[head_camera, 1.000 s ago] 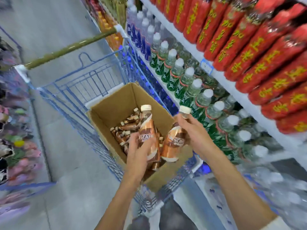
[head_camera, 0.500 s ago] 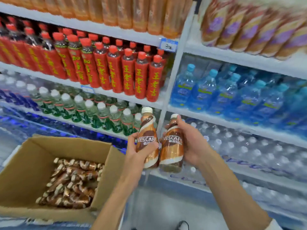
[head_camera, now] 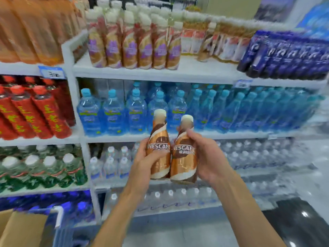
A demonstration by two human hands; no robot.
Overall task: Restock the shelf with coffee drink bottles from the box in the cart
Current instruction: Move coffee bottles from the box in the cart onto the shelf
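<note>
Coffee drink bottles, two of them, stand side by side at the middle of the head view, out of the box and in front of the shelving. The left bottle (head_camera: 159, 148) and the right bottle (head_camera: 184, 157) touch along their flanks. Both are upright with cream caps up, so their long axes run near vertical, the right one leaning slightly leftward. The left hand (head_camera: 140, 168) wraps the left bottle from its outer side, with the thumb across the label. The right hand (head_camera: 211, 157) curls round the right bottle from the right, fingers over its shoulder. Each hand is grasping its own bottle, and neither is free.

The cardboard box (head_camera: 23, 229) sits at the lower left corner, beside a white edge of the cart (head_camera: 59, 216). Both lie below and to the left of the hands.

Straight behind the bottles stands a row of blue water bottles (head_camera: 114, 113), so that level is taken. The likeliest place, by my reading, is the top shelf (head_camera: 204, 71), above and ahead of both hands. There, purple-labelled bottles (head_camera: 131, 49) of similar shape stand, with bare board to their right. The move would then be a lift upward and forward, keeping the bottles upright. The right hand lies nearer that bare stretch, while the left sits more under the purple-labelled row. Blur hides the labels up there, so I cannot tell whether they match.
</note>
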